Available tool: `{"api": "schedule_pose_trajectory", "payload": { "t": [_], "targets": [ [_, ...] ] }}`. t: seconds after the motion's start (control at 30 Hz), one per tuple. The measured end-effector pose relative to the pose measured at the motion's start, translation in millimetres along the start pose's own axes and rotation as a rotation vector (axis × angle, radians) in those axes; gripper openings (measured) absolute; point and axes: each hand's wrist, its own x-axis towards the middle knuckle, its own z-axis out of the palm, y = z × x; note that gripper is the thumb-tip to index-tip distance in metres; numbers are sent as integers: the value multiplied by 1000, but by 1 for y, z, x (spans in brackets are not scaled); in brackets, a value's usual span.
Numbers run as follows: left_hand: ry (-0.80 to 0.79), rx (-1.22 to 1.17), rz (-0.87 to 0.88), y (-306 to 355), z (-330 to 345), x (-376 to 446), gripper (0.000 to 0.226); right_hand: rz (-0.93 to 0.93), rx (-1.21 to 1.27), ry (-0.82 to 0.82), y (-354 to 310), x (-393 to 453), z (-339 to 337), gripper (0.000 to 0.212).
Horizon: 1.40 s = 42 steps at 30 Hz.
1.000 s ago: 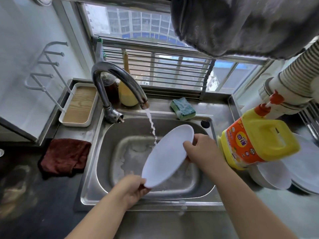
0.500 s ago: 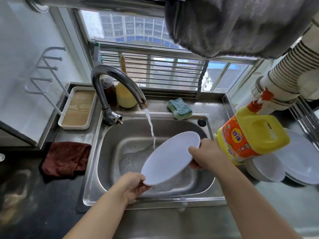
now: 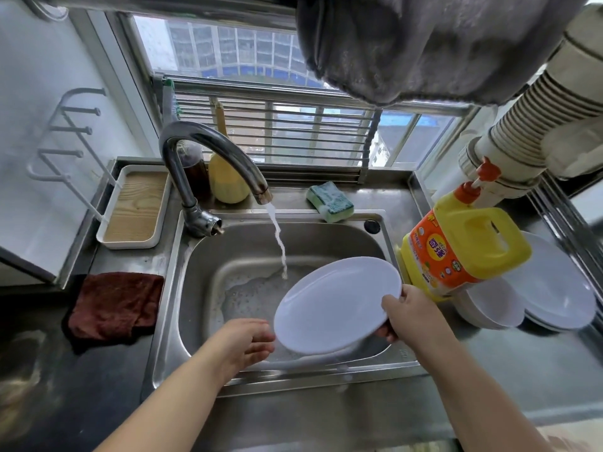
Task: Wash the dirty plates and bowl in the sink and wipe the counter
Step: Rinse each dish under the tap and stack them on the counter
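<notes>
A white plate (image 3: 336, 303) is held tilted over the right side of the steel sink (image 3: 169, 305). My right hand (image 3: 409, 313) grips its right rim, thumb on top. Just left of the plate my left hand (image 3: 243, 344) hangs with loose fingers, off the rim. Water runs from the tap (image 3: 208, 151) into the foamy basin, falling just left of the plate. A white bowl (image 3: 492, 303) and stacked white plates (image 3: 554, 288) stand on the counter at right.
A yellow detergent jug (image 3: 456, 249) stands at the sink's right edge. A green sponge (image 3: 331, 202) lies behind the basin. A dark red cloth (image 3: 114, 305) lies on the counter at left, a wood-lined tray (image 3: 133, 207) behind it. A grey towel (image 3: 424, 44) hangs overhead.
The plate has moved right, out of the water stream. My left hand has let go of its lower rim; only my right hand holds it now.
</notes>
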Motion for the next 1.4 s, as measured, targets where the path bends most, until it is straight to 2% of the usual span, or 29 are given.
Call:
{"api": "schedule_pose_trajectory", "payload": {
  "t": [0.2, 0.4, 0.6, 0.87, 1.1, 1.27, 1.4],
  "targets": [
    [137, -158, 136, 24, -30, 25, 9, -11, 19, 65, 6, -2, 3, 18],
    [156, -310, 274, 86, -35, 43, 32, 12, -10, 65, 13, -3, 14, 19],
    [247, -469, 209, 121, -30, 69, 49, 39, -21, 31, 17, -1, 23, 16],
    [343, -601, 165, 133, -25, 89, 47, 91, 28, 24, 24, 3, 24, 18],
    [571, -649, 198, 138, -9, 92, 47, 130, 17, 5, 28, 10, 16, 17],
    [566, -720, 195, 146, -3, 91, 41, 138, 9, -19, 30, 12, 10, 15],
    [364, -520, 161, 136, -18, 81, 44, 159, 51, -33, 27, 14, 9, 14]
  ]
}}
